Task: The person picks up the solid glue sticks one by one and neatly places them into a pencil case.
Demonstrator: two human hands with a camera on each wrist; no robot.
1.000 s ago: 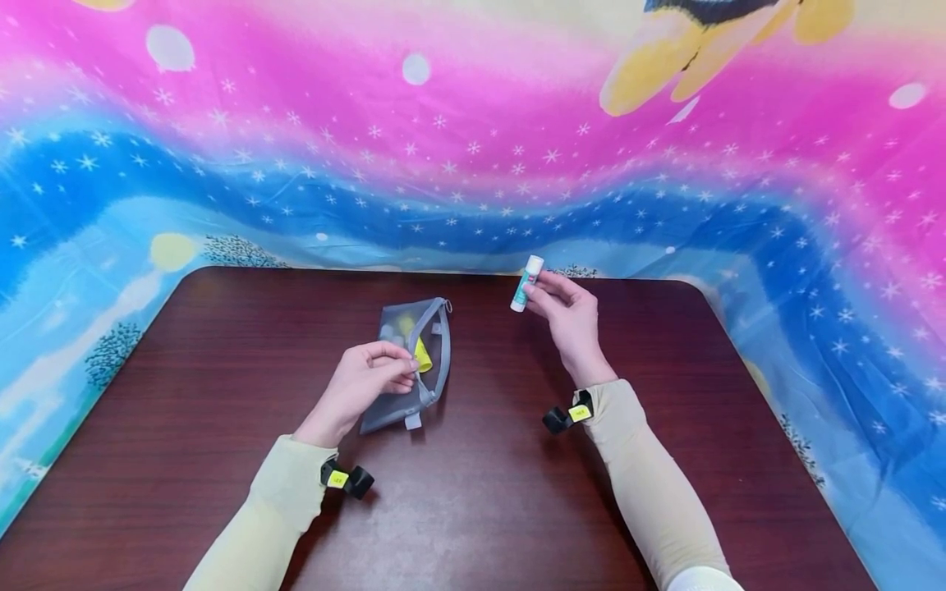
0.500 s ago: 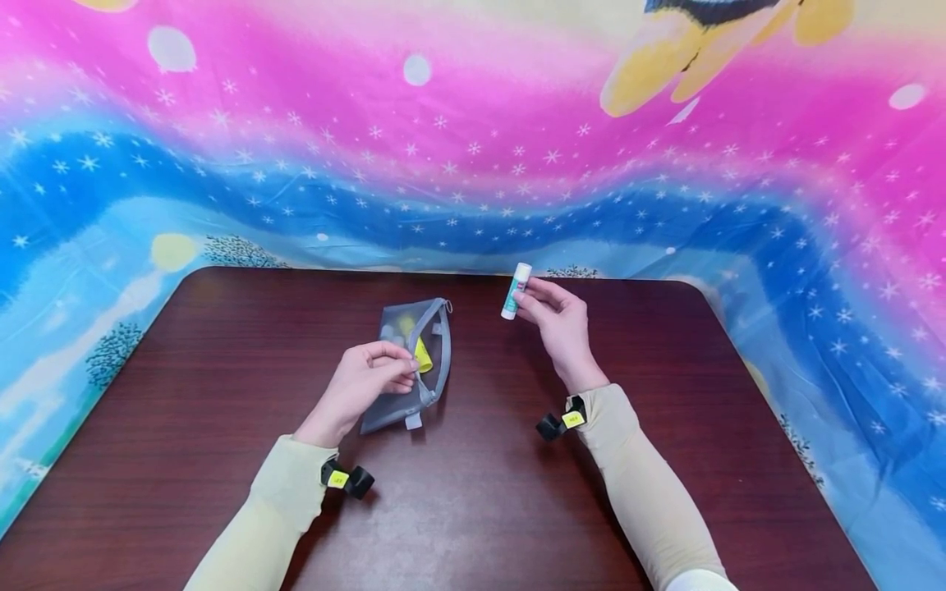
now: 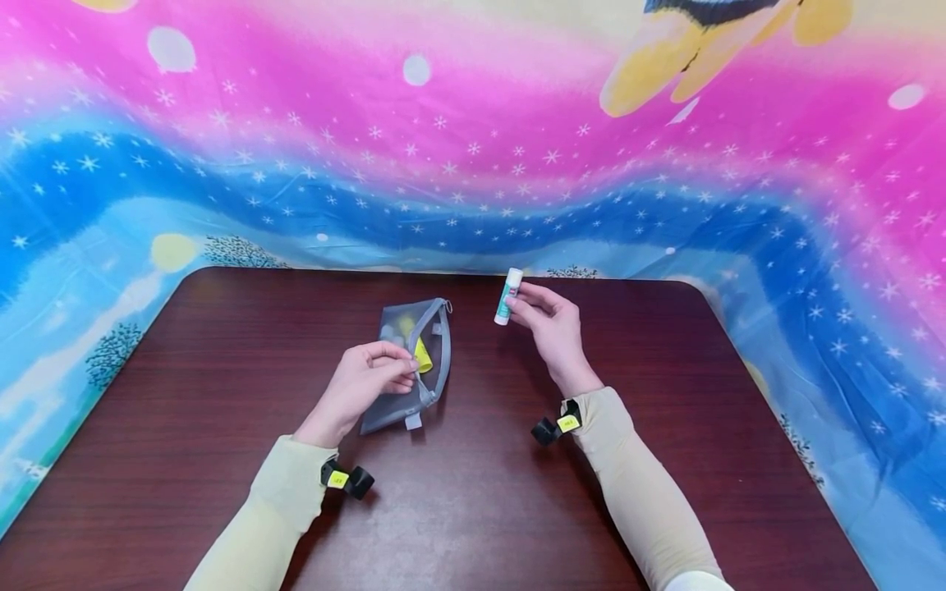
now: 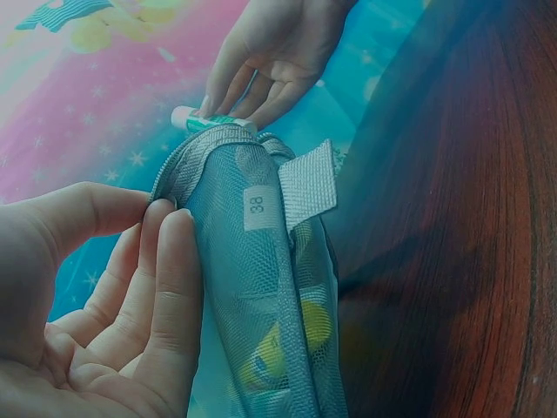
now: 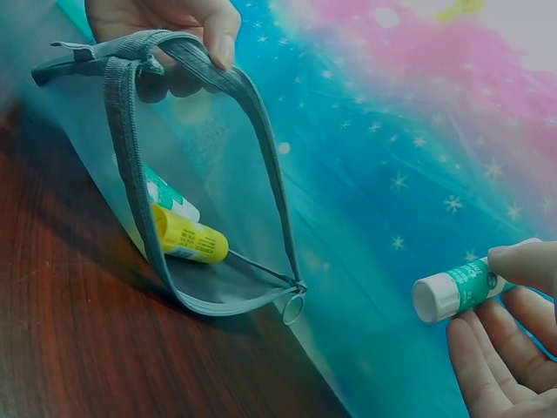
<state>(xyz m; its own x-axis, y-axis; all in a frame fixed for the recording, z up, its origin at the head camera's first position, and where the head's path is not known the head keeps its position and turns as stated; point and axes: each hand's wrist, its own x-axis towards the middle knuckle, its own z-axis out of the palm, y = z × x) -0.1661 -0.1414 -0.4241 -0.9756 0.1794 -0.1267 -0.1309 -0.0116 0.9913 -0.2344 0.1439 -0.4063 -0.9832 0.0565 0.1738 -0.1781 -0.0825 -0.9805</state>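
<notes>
My left hand point(image 3: 362, 382) pinches the near zipper edge of a grey mesh zipper pouch point(image 3: 392, 410), whose mouth gapes to the right. Inside the pouch lie a yellow glue stick point(image 5: 193, 237) and a green-and-white glue stick point(image 5: 170, 193); the mesh partly blurs what sits deeper. Held between thumb and fingers of my right hand point(image 3: 554, 328) is another green-and-white glue stick point(image 3: 507, 297), tilted, in the air to the right of the pouch and apart from it. The left wrist view shows the pouch's side with a tag point(image 4: 259, 207) marked 38.
The dark red-brown table point(image 3: 473, 509) carries the pouch. A colourful cloth point(image 3: 473, 180) with snowflakes hangs behind and along both sides of it. A small camera sits on each wrist, over the pale sleeves point(image 3: 628, 460).
My right hand has moved left and slightly down with the glue stick, closer to the pouch's mouth. The left hand and the pouch look unchanged.
</notes>
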